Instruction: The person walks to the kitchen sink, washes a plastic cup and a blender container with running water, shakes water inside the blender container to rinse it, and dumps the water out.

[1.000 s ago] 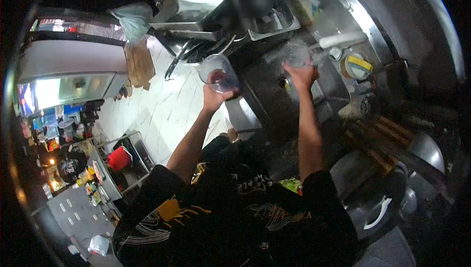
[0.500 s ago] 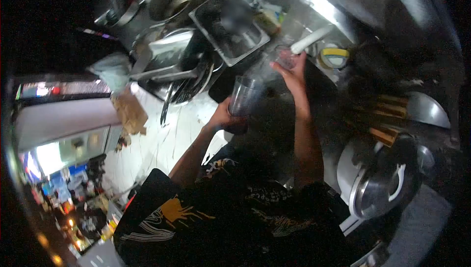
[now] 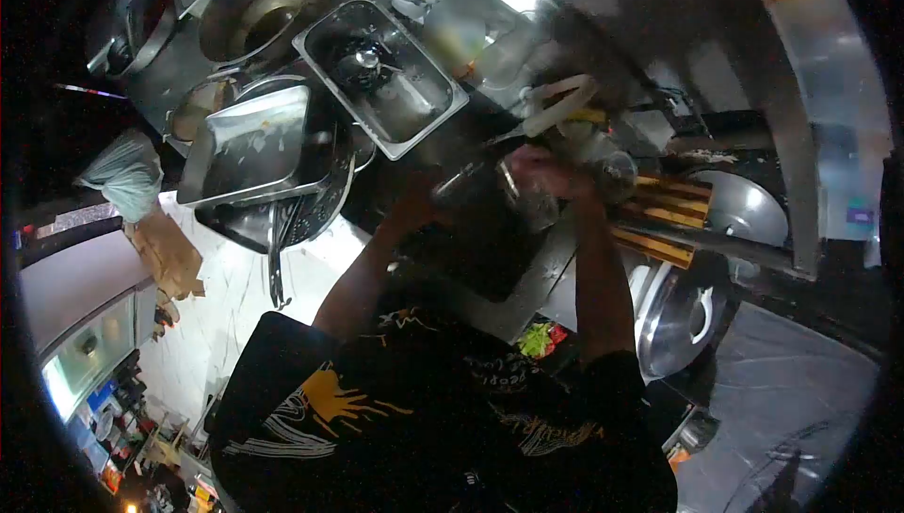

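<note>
Over the sink [image 3: 471,257], glinting clear cup [image 3: 459,179] clamped in left fingers [image 3: 424,202], blurred clear container [image 3: 535,209] clamped in right fingers [image 3: 535,164]

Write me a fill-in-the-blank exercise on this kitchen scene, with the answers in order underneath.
The round metal lid has a curved handle coloured ____.
The person's left hand is farther from that lid than their ____ hand.
The pale plastic bag appears on the ____ side of the picture.

Missing words: white; right; left.
</note>
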Demonstrator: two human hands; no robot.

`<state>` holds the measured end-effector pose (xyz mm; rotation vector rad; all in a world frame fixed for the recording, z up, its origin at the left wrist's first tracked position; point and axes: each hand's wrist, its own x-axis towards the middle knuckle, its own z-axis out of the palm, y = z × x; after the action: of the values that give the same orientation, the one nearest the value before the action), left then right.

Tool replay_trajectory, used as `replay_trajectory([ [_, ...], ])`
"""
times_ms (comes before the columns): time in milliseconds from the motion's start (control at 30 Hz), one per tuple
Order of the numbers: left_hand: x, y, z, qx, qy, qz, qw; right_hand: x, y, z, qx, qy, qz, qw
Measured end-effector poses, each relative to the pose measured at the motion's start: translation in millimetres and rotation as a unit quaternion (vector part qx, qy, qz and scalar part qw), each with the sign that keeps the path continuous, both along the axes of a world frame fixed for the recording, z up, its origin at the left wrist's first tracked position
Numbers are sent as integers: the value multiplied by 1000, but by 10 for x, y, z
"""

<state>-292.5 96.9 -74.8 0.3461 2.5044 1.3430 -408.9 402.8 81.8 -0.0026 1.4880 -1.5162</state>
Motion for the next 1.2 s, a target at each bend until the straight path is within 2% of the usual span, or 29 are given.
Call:
replay_trajectory([
  [33, -79, 50, 13, 2, 7, -5, 1000, -57, 91, -152, -46, -69, 26, 996],
  [67, -159, 100, 27, 4, 13, -10, 1000, -52, -19, 44, -73, -124, 43, 989],
  [133, -294, 149, 79, 76, -46, 3, 996, -101, -220, 161, -41, -209, 65, 975],
  [233, -420, 145, 317, 199, -99, 42, 974, -238, -311, -69, 101, -277, 79, 952],
  [333, -783, 284, 115, 102, 54, -59, 992, -333, -209, -307, 140, -278, 66, 948],
  [433, -828, 402, -41, 88, 297, -11, 951, -187, 70, -272, 96, -136, -4, 986],
  [467, -864, 410, 265, 140, 230, -3, 963, -12, 172, -188, 73, -45, -38, 996],
  [500, -927, 424, 934, 190, 161, 3, 969, 188, 282, -164, 87, 39, -53, 994],
  [533, -951, 438, 1272, 238, 89, 9, 967, 387, 397, -147, 110, 124, -67, 984],
  [567, -965, 471, 1055, 109, 188, -39, 975, 587, 546, -161, 172, 202, -60, 962],
  [667, -1001, 582, 894, 88, 192, -76, 974, 1205, 968, -193, 354, 417, -32, 837],
  [700, -975, 594, 827, 99, 174, -84, 976, 1446, 1006, -193, 400, 445, -42, 800],
  [733, -984, 621, 834, 107, 153, -92, 978, 1677, 1013, -152, 445, 468, -53, 762],
  [800, -962, 635, 781, 123, 107, -115, 980, 2143, 888, 110, 516, 439, -118, 726],
  [900, -930, 639, 574, 134, 26, -161, 977, 2699, 923, -165, 614, 492, -208, 581],
  [967, -928, 617, 477, 127, -17, -190, 973, 3220, 1174, -907, 516, 342, -413, 668],
  [1033, -904, 604, 418, 98, -34, -216, 971, 3357, 1193, -1119, 484, 302, -483, 664],
  [1133, -856, 546, 309, 52, -26, -236, 970, 3321, 967, -847, 543, 407, -424, 599],
  [1200, -819, 501, 289, 85, -42, -208, 974, 3329, 902, -672, 536, 443, -404, 594],
])
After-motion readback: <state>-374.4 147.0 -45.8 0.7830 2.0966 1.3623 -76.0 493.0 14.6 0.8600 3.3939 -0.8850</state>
